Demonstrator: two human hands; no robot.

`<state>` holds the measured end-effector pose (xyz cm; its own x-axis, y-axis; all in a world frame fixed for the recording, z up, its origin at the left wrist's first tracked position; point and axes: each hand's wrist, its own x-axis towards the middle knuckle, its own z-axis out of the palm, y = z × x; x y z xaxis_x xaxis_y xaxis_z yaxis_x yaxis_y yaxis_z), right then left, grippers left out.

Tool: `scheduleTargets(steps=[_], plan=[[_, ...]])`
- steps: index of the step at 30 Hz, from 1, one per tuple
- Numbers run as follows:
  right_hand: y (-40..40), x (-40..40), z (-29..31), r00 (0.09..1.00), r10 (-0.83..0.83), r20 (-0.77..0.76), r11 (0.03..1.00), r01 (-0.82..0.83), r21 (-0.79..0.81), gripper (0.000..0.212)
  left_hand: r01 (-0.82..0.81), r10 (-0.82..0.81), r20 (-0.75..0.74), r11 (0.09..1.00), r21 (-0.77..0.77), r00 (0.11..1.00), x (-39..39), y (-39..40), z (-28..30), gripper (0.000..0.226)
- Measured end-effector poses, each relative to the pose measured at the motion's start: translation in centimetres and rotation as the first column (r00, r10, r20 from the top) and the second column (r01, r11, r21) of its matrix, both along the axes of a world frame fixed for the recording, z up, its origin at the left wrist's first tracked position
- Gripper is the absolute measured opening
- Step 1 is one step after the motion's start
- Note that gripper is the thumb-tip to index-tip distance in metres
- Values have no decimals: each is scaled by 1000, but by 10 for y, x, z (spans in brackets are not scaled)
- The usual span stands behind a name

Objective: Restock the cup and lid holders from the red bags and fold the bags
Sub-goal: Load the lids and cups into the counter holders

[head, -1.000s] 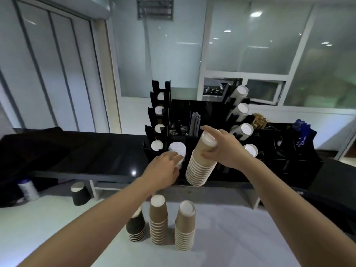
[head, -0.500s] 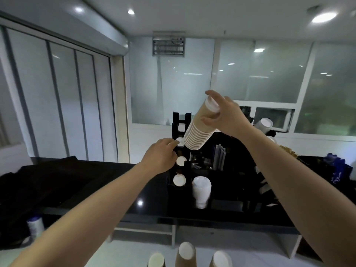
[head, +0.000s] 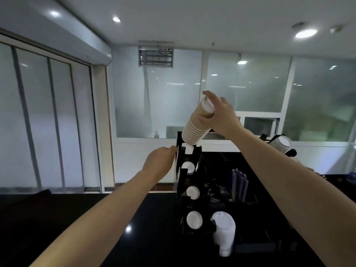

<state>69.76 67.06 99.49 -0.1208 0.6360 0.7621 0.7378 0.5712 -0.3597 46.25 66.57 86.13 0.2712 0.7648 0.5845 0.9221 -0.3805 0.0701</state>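
Note:
My right hand (head: 221, 116) grips a stack of brown paper cups (head: 194, 130) near its white-bottomed top end. The stack tilts with its open end down, right over the top slot of the black cup holder (head: 181, 170). Lower slots of that holder show white cup bottoms (head: 193, 219). My left hand (head: 159, 162) touches the holder's upper left edge with its fingertips. A stack of white lids (head: 224, 232) lies in front of the holder's base. No red bags are in view.
The holder stands on a black counter (head: 96, 228). To its right sit a black organiser with straws (head: 238, 185) and another angled cup holder (head: 281, 143). Glass partitions and a white wall lie behind.
My right hand raised the cup stack from counter height to above the holder's top slot. My left hand rose from the lids to the holder's upper edge. The view tilted upward.

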Motion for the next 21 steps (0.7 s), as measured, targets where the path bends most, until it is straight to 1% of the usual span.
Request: scheduleTargets(steps=[2,5,7,10,14,18,21], plan=[[20,-6,0,1000,-5,29,1000,6,-29,79,17,-17,-6,1000,0,1000,1,20,-2,34],[50,-12,-2,996,-18,84,998,23,-61,78,100,-100,11,995,4,995,8,46,-9,42],[69,-13,-7,992,-21,127,997,30,-71,78,126,-126,-22,992,5,992,13,63,-17,48],[93,-11,-16,987,-39,158,993,56,-103,79,107,-107,-99,994,-13,989,19,86,-27,60],[118,-11,-28,986,-36,165,988,60,-144,79,79,-88,-139,994,-73,986,24,106,-40,70],[138,-11,-47,984,-19,178,982,52,-181,79,89,-93,-92,995,-42,991,28,119,-47,73],[150,-11,-70,986,-13,169,970,54,-235,80,129,-128,-55,992,12,990,26,122,-51,75]])
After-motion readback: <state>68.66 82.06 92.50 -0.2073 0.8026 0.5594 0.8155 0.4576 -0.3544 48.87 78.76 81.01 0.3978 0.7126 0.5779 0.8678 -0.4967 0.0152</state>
